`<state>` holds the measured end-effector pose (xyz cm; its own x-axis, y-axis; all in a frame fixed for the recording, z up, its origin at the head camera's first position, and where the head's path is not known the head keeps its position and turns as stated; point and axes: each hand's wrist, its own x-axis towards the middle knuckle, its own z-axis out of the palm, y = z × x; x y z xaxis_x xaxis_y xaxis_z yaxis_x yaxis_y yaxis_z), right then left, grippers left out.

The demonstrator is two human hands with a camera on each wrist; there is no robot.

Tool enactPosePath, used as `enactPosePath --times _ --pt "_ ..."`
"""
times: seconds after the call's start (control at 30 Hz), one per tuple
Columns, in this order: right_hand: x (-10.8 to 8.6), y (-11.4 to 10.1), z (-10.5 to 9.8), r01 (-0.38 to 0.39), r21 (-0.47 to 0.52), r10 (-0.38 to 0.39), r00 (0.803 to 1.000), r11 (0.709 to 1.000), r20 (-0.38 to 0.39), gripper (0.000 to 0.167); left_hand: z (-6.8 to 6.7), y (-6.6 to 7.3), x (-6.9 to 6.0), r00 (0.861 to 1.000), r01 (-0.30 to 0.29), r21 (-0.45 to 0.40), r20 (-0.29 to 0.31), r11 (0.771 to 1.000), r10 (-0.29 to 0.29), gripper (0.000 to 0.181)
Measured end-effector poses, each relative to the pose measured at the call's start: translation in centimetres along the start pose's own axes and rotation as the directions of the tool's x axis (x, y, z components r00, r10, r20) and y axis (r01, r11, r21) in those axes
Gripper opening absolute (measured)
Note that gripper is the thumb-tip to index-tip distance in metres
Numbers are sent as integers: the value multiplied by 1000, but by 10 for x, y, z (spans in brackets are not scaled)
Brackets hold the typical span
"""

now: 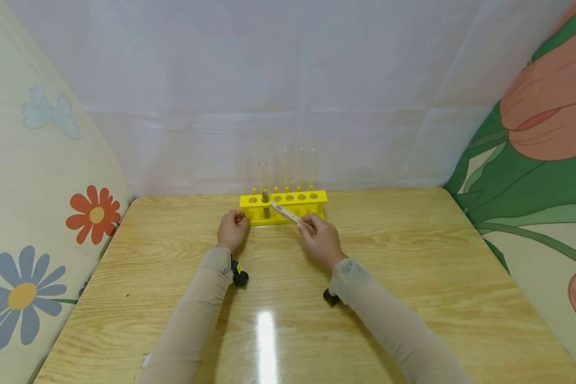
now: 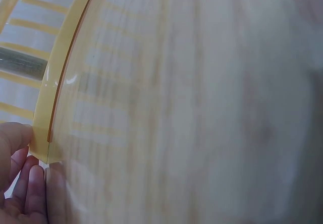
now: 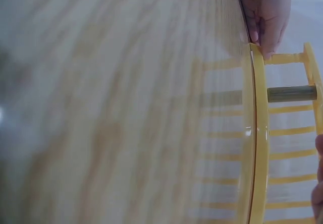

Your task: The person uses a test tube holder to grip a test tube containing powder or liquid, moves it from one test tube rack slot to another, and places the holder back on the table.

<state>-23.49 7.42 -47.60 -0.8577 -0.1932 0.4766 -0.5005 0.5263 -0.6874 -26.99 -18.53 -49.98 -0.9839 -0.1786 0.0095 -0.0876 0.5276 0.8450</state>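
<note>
A yellow test tube rack (image 1: 297, 202) stands at the back of the table. One test tube (image 1: 266, 211) with dark grey contents stands upright in a hole left of the rack's middle. My left hand (image 1: 232, 230) grips the left end of the rack's base; in the left wrist view the thumb (image 2: 15, 135) lies on that corner. My right hand (image 1: 322, 241) pinches a wooden test tube holder (image 1: 286, 213), which slants up-left across the rack's front. The holder's tip is close to the filled tube; whether it touches, I cannot tell. Only finger edges of the right hand show in the right wrist view.
Clear empty test tubes (image 1: 301, 165) stand upside down on pegs along the rack's rear. Behind it hangs a white cloth (image 1: 288, 80). Flower-patterned panels (image 1: 24, 213) flank the wooden table (image 1: 389, 266). A small white scrap (image 1: 146, 360) lies by the left sleeve.
</note>
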Motion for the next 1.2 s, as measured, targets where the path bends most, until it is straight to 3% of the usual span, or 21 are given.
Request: enactPosePath --times 0.27,0.43,0.77,1.2 --pt "-1 1 0 -12 -25 13 1000 1000 6 15 0 -1 0 1000 -14 7 -8 1000 14 29" --pt "-1 2 1 -32 -67 37 997 997 62 13 -1 1 -1 1000 -4 2 -2 1000 4 29" --pt "0 1 1 -115 -120 135 976 986 173 14 0 -1 1 1000 5 6 5 1000 -5 29" --pt "1 1 2 -172 -179 209 954 969 216 14 -2 1 -1 1000 -17 -1 -1 1000 17 29"
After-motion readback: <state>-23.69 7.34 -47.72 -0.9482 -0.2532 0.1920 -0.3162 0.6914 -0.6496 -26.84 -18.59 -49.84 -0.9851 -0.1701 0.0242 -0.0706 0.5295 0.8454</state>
